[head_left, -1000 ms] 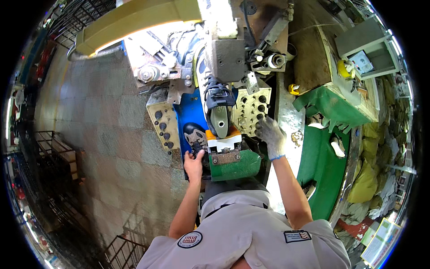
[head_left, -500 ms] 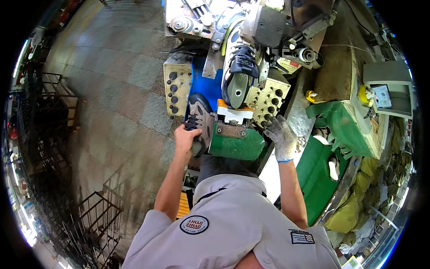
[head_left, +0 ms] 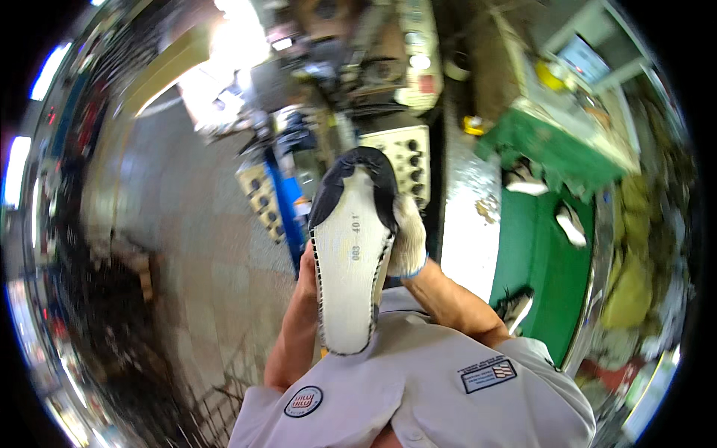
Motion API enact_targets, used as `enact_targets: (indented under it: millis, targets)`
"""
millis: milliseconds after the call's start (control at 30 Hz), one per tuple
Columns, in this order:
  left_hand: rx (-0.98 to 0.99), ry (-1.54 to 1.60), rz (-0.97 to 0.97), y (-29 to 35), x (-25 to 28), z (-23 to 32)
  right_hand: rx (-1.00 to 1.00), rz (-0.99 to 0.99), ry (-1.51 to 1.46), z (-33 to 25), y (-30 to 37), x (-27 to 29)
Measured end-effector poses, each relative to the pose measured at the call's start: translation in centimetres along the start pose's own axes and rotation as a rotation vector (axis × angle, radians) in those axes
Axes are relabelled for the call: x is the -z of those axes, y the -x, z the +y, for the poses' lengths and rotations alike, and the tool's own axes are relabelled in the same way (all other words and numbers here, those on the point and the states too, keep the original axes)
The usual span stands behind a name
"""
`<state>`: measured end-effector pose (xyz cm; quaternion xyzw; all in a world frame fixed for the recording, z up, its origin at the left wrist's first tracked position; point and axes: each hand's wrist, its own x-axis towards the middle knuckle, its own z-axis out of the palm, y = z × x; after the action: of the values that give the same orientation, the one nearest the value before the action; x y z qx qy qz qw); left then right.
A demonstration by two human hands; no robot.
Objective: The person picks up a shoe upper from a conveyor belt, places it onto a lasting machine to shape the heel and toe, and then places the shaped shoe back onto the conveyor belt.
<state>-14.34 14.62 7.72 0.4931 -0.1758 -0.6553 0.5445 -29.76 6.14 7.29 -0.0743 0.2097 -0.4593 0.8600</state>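
A shoe upper [head_left: 345, 254] is held up in front of my chest, its pale underside facing me. Black material wraps over its toe end, and dark stitching runs along both edges. My bare left hand [head_left: 307, 263] grips it from the left side, most of the fingers hidden behind it. On the right side, my right hand [head_left: 408, 237] in a whitish knit glove closes round the edge near the toe. Beyond the upper stands the machine [head_left: 306, 82], blurred, with a dark laced shoe [head_left: 295, 134] in it.
Knobbed control boxes [head_left: 396, 149] flank the blue panel [head_left: 282, 213]. To the right, a green conveyor belt [head_left: 538, 257] carries a white shoe [head_left: 570, 224], a pale shoe [head_left: 526, 181] and a dark laced shoe [head_left: 515, 308]. Dark metal racks [head_left: 224, 407] stand at left.
The shoe upper has come from beside the green pad to my chest, turned underside toward me. My right hand has moved left onto it. The view has swung right.
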Motion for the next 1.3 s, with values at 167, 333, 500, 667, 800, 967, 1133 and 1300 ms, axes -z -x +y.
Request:
enact_targets:
  millis: [167,333,500,667,800,967,1133,1300]
  targets:
    - [-0.166,-0.191,-0.070,-5.1,-6.3,-1.8,0.282,0.050,0.338,-8.4,3.2,2.4]
    - [0.255,-0.097,-0.296,-9.8,-17.9,-2.1,0.367,0.109,0.399,-12.7,8.2,6.4]
    - [0.413,-0.392,-0.569,-11.9,-23.9,-7.2,0.463,0.233,0.425,-16.2,12.7,11.2]
    - [0.207,-0.889,-0.641,-13.0,-28.5,-15.7,0.482,0.484,0.524,-20.0,16.2,19.7]
    - [0.128,-1.001,-0.690,-13.0,-25.1,-22.5,0.241,0.837,0.677,-26.0,21.1,29.0]
    - [0.334,-1.031,-0.499,-12.6,-19.1,-22.7,-0.366,1.239,1.438,-34.7,23.5,43.0]
    - [0.335,-1.120,-0.382,-11.7,-17.3,-21.8,-0.089,1.418,1.335,-38.0,12.0,47.9]
    - [0.380,-0.999,-0.313,-9.0,-16.9,-21.8,0.117,1.476,0.828,-40.6,-1.2,49.2]
